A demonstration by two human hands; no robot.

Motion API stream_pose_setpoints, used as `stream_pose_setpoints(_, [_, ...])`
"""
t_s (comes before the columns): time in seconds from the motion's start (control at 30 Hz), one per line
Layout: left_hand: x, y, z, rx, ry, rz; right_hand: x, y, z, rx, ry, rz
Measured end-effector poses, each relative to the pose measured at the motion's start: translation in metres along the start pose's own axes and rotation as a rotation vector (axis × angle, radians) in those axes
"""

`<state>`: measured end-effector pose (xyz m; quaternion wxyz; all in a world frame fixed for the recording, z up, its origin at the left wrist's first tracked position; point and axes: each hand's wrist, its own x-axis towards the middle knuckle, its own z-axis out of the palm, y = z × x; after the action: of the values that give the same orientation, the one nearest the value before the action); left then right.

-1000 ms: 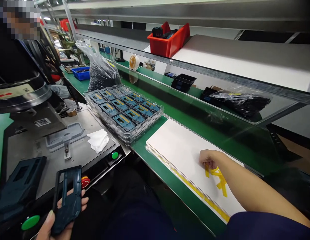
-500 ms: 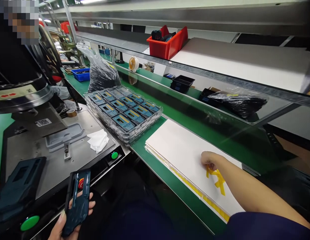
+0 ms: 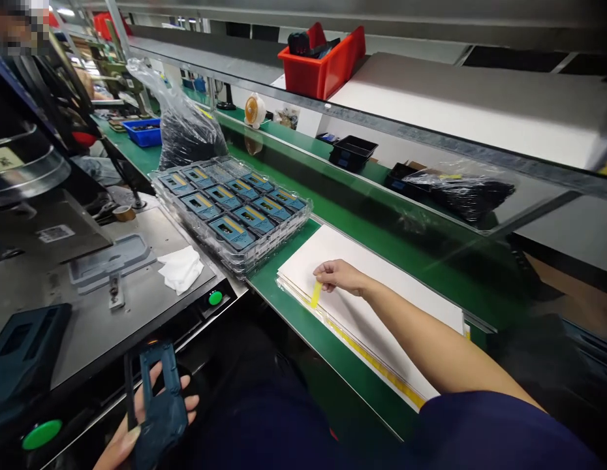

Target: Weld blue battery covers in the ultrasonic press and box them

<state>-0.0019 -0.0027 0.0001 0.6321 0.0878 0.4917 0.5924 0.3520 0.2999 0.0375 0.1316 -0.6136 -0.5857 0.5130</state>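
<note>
My left hand (image 3: 137, 424) is low at the bottom left, its fingers wrapped round a dark blue plastic frame part (image 3: 154, 401) held in front of the machine's edge. Over the stack of white sheets (image 3: 382, 307) my right hand (image 3: 339, 277) pinches a short yellow tape strip (image 3: 316, 294) that hangs from its fingertips near the stack's left end. Yellow strips run along the stack's near edge (image 3: 376, 365).
A grey press machine (image 3: 88, 287) with green buttons (image 3: 215, 298) and a white cloth (image 3: 181, 268) stands at left. Clear trays of blue parts (image 3: 232, 215) sit on the green belt (image 3: 362, 222). Black-filled bags (image 3: 186, 134), a red bin (image 3: 323, 62) and another person's sleeve at far left are nearby.
My right hand moved left along the white sheets, carrying one yellow strip away from the yellow pile. My left hand with the frame part dropped lower and shifted right.
</note>
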Motion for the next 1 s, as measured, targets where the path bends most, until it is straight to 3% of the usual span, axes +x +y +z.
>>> stream_pose_setpoints(0.13, [0.003, -0.013, -0.003, -0.128, -0.120, -0.006, 0.003, -0.030, 0.068, 0.250, -0.227, -0.170])
stream_pose_setpoints(0.27, [0.009, -0.022, -0.001, -0.226, -0.205, 0.006, 0.002, -0.047, 0.131, 0.391, -0.415, -0.220])
stream_pose_setpoints(0.47, [0.015, -0.023, 0.017, -0.345, -0.099, 0.012, 0.004, -0.062, 0.200, 0.442, -0.601, -0.242])
stream_pose_setpoints(0.67, [0.026, -0.028, 0.023, -0.451, 0.055, -0.016, 0.005, -0.061, 0.236, 0.421, -0.637, -0.356])
stream_pose_setpoints(0.73, [0.029, -0.030, 0.022, -0.479, 0.067, -0.011, -0.001, -0.057, 0.243, 0.364, -0.563, -0.479])
stream_pose_setpoints(0.8, [0.032, -0.032, 0.022, -0.502, 0.060, -0.006, -0.009, -0.052, 0.247, 0.287, -0.408, -0.683])
stream_pose_setpoints(0.9, [0.035, -0.035, 0.022, -0.537, 0.043, -0.009, -0.020, -0.044, 0.250, 0.123, -0.174, -1.109])
stream_pose_setpoints(1.0, [0.038, -0.036, 0.027, -0.572, 0.037, -0.022, -0.026, -0.036, 0.252, -0.014, -0.121, -1.535])
